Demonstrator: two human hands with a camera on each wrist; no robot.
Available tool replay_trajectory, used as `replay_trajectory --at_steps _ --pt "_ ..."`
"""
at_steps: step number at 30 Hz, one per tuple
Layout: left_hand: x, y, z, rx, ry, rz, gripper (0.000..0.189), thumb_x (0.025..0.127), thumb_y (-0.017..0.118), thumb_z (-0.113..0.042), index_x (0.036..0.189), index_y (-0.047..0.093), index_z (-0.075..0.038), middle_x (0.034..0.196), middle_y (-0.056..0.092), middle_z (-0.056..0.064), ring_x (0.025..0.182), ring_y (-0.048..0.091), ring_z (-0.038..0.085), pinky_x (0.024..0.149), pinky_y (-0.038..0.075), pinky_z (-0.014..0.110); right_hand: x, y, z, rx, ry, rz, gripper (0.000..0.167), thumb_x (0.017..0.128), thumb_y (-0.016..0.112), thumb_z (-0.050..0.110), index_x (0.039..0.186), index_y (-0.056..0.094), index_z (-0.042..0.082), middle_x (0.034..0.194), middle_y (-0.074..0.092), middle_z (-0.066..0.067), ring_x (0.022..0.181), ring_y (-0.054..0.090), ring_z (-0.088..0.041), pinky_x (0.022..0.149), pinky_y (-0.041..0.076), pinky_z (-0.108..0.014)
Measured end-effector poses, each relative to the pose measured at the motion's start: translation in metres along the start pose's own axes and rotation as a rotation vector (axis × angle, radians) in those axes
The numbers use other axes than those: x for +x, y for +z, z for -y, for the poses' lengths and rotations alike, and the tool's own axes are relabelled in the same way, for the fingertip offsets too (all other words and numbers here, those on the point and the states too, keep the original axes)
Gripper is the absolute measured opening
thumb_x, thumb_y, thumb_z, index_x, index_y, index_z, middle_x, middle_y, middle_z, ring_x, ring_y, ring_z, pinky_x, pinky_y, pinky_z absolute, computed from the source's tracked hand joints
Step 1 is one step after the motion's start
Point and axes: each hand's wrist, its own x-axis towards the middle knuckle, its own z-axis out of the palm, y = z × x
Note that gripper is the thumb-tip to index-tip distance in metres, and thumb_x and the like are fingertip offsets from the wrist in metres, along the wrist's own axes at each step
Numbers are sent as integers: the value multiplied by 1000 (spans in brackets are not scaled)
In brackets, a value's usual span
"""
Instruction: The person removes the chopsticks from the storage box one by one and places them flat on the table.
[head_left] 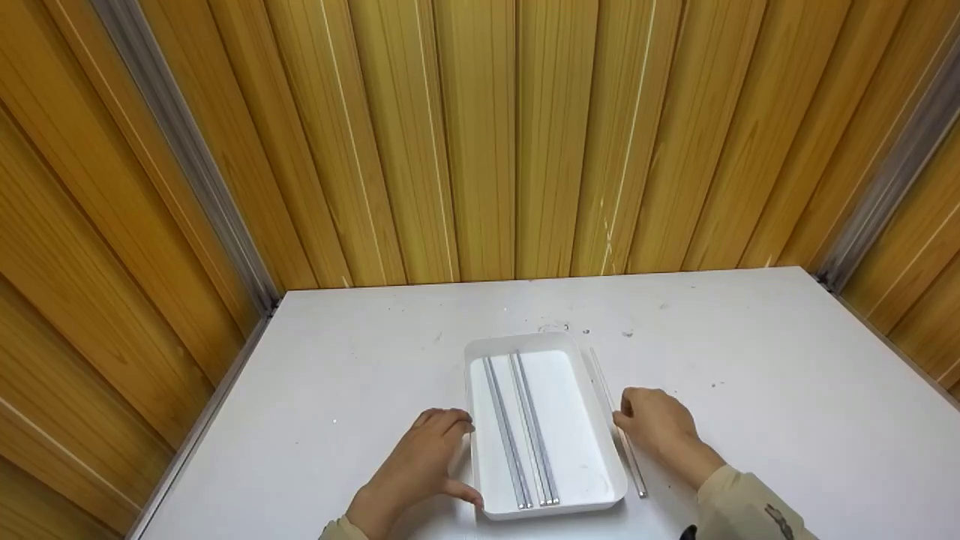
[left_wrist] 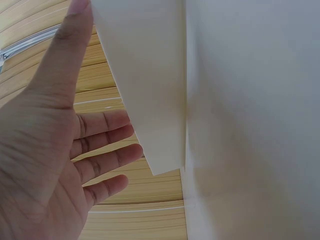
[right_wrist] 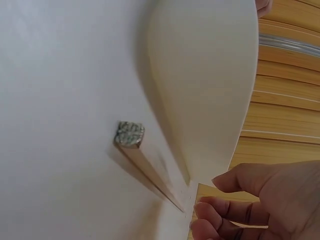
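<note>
A white rectangular tray (head_left: 577, 420) stands on the table, with several slim grey bars (head_left: 506, 427) lying lengthwise inside it, toward its left half. My left hand (head_left: 424, 465) touches the tray's left wall; its fingers and thumb are spread and fairly straight in the left wrist view. Outside the tray's right wall, a similar clear bar (head_left: 634, 469) lies on the table. In the right wrist view that bar's square, silvery end (right_wrist: 130, 135) faces the camera. My right hand (head_left: 660, 424) has its loosely bent fingertips at the bar's middle, thumb and fingers apart.
The white table (head_left: 360, 360) carries small marks and specks behind the tray. Wood-patterned panels (head_left: 480, 150) rise at the back and sides, with metal corner posts (head_left: 195, 165) at left and right.
</note>
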Motion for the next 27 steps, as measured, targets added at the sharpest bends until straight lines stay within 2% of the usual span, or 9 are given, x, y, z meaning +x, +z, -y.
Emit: replay_trajectory --at_steps 13,19,27 --pt "0 0 1 0 -3 -14 90 53 69 -73 114 63 -6 120 60 1 111 57 18 104 46 35 3 -8 16 11 -23 -48 13 86 64 17 81 65 5 71 65 -3 59 50 -14 52 45 -27" --pt "1 1 1 1 0 -22 90 53 69 -72 113 63 -6 119 60 2 111 57 18 104 47 35 4 -8 26 24 -52 -94 11 86 63 15 82 66 4 74 67 -3 59 52 -12 52 48 -27" --pt "0 2 2 -34 -10 4 88 55 69 -70 113 62 -5 122 59 2 112 56 19 105 46 36 4 -3 38 63 -90 -120 8 84 64 10 79 66 4 70 64 -1 60 52 -12 53 47 -26"
